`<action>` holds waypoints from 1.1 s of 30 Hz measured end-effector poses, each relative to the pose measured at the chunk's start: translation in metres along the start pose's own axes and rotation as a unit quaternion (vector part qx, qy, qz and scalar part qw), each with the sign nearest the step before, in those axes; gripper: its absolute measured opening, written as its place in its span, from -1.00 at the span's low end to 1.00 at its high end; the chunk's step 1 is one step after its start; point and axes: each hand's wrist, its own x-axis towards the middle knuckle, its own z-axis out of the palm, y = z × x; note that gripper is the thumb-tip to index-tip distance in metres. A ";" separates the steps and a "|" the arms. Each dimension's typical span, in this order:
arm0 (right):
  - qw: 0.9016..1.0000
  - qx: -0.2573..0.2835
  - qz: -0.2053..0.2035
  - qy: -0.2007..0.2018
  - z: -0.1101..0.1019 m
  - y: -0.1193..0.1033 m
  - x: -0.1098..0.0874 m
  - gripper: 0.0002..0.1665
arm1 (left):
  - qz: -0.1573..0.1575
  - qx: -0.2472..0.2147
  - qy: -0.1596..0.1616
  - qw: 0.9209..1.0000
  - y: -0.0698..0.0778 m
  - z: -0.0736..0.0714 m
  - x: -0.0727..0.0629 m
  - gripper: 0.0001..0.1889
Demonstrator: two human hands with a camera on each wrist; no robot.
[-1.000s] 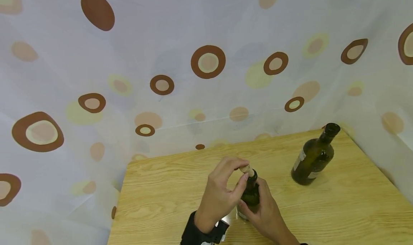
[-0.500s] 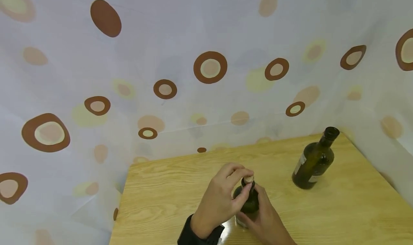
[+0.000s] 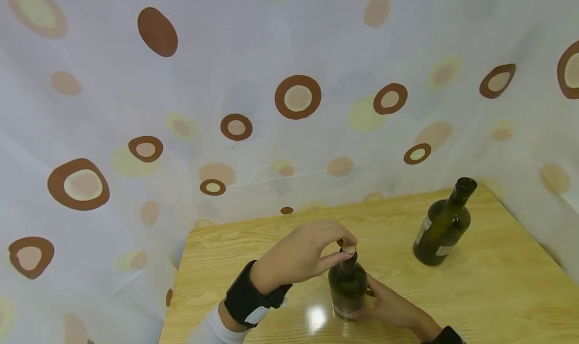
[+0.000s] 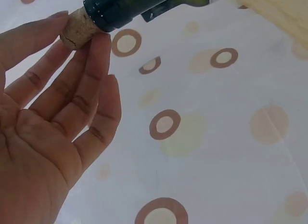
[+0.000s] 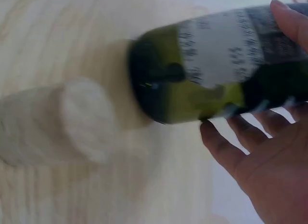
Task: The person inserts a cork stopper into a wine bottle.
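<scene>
A dark green glass bottle (image 3: 346,283) stands on the wooden table in front of me. At its mouth sits a cork (image 4: 79,30), part of it sticking out above the rim. Thumb and fingers of my left hand (image 3: 303,253) pinch this cork; the left wrist view shows the fingertips on either side of it. Lower down, my right hand (image 3: 389,304) holds the bottle's body, thumb on one side and fingers on the other. A pale label (image 5: 216,48) shows on the glass in the right wrist view.
Another green bottle (image 3: 441,228), uncorked, stands toward the back right of the table (image 3: 235,268). A second cork (image 5: 53,123) lies on the tabletop in the right wrist view. Behind the table hangs a spotted white curtain (image 3: 253,47).
The cork, tilted above the mouth a second ago, now sits in it more upright. My right hand has slid from the upper bottle down to its lower body; my left wrist has swung outward.
</scene>
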 end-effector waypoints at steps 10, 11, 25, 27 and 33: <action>0.996 -0.051 -0.028 0.063 0.018 0.010 -0.002 0.19 | -0.018 -0.029 -0.007 0.999 0.001 0.000 -0.003 -0.81; 0.995 -0.058 -0.032 0.071 0.020 0.010 -0.001 0.19 | -0.022 -0.028 -0.002 0.999 0.001 0.000 -0.003 -0.81; 0.985 -0.041 0.025 0.165 0.049 -0.007 0.002 0.16 | -0.041 0.001 0.007 0.999 0.005 -0.001 -0.008 -0.79; 0.986 -0.052 0.024 0.156 0.047 -0.010 0.002 0.19 | -0.016 0.011 -0.023 1.000 0.002 -0.004 -0.007 -0.74; 0.990 -0.086 0.001 0.113 0.034 -0.014 0.002 0.24 | 0.046 0.032 -0.093 0.994 -0.003 -0.013 -0.004 -0.65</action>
